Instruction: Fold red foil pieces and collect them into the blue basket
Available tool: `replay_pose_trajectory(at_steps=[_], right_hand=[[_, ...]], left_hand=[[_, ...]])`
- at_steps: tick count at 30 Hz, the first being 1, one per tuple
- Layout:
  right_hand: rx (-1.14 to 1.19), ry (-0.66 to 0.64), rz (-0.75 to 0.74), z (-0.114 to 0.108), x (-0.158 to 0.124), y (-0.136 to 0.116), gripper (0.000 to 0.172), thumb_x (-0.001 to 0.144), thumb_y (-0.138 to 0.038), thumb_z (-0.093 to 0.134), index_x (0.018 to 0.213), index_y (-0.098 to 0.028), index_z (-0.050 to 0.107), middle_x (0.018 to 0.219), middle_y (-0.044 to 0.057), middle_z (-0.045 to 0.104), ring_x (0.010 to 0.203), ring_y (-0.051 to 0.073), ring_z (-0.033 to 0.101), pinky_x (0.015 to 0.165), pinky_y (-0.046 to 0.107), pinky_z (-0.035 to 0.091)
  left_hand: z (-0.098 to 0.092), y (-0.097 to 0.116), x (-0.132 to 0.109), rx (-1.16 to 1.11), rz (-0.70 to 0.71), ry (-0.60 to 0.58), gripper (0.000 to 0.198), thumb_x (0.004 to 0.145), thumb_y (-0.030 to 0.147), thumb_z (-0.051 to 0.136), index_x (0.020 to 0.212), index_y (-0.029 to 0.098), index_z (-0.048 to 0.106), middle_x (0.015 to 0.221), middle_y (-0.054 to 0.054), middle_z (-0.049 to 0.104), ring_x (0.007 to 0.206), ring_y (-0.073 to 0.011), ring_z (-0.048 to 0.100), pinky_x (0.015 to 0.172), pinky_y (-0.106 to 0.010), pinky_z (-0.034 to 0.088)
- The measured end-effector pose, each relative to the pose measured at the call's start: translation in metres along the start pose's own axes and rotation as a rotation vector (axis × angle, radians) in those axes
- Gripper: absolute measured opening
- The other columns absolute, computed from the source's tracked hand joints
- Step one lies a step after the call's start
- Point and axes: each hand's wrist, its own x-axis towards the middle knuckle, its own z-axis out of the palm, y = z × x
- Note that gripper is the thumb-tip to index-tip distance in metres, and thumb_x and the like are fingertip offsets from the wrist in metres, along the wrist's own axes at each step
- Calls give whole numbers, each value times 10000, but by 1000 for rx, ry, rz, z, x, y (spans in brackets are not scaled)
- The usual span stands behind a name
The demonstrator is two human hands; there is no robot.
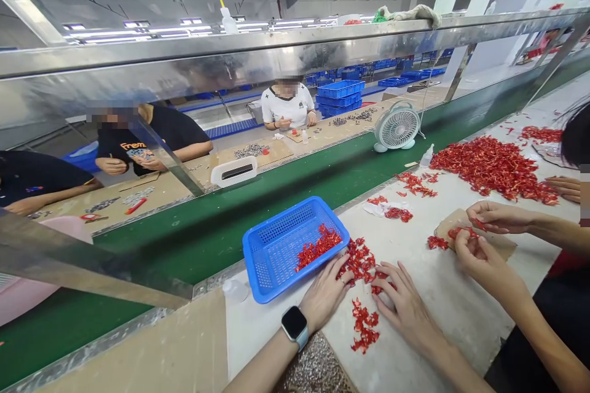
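This is a factory workshop, shown by the green conveyor belt [286,181], people [286,107] working along both sides, heaped small red parts [483,166], stacked blue crates [341,99], a steel shelf [184,64] and rows of ceiling lights [191,21].

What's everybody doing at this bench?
The wearer's left hand and right hand are at a small pile of red pieces beside a blue basket holding more; whether either grips any is unclear. To the right, a co-worker's hands handle red pieces above cardboard, with a larger red heap beyond.
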Motion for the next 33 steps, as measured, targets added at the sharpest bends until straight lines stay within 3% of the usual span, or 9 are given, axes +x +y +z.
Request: replay_pose_trajectory(at_steps=[8,14,20,22,25,28,30,33], right_hand=[[-38,41,65,-6,-17,7,300,1058,-253,536,1347,-282,614,1323,108,681,1299,308,656,1193,625,463],[-97,49,139,-9,-32,11,452,1079,-371,530,1513,-258,474,1493,175,547,1363,361,591,1084,605,557],[-104,45,116,3,-21,12,514,1093,-462,511,1559,-264,424,1526,192,496,1389,388,555,1090,641,538],[-111,57,102,7,-13,17,513,1103,-482,486,1553,-244,425,1509,211,498,1367,401,558,1068,659,539],[-120,81,88,10,0,29,530,1112,-547,446,1524,-214,448,1465,232,518,1331,419,564,1082,718,488],[-126,125,105,8,9,36,576,1097,-594,463,1478,-164,496,1444,269,507,1379,466,500,1115,796,383],[-115,151,126,5,11,34,548,1097,-566,486,1438,-140,536,1440,288,495,1431,490,433,1116,808,356],[-39,92,105,0,6,20,375,1116,-457,483,1319,-180,634,1372,235,572,1377,420,519,1101,681,457]], left_hand=[[18,3,33,-81,-74,65,410,1006,287,685,1402,212,610,1551,-133,552,1355,-309,608,1091,-550,579],[30,17,62,-199,-81,111,398,1007,331,685,1382,213,626,1564,-131,545,1398,-318,572,1151,-587,521],[25,35,72,-352,-91,140,388,1012,354,678,1371,209,639,1561,-129,561,1445,-326,542,1208,-627,454],[15,40,60,-401,-105,149,372,1021,359,663,1359,204,649,1567,-132,562,1465,-328,530,1222,-636,437],[-9,50,24,-475,-115,176,292,1052,348,605,1285,192,686,1537,-129,605,1455,-295,559,1210,-581,476],[-38,62,-31,-514,-204,281,244,1076,352,535,1218,256,709,1345,-65,738,1286,-194,682,1148,-394,560],[-54,68,-74,-508,-332,394,238,1082,378,518,1149,267,718,1203,-43,782,1147,-183,740,1040,-352,620],[-60,76,-142,-470,-512,550,253,1076,378,510,1089,279,743,1115,-34,808,1064,-198,777,947,-334,660]])
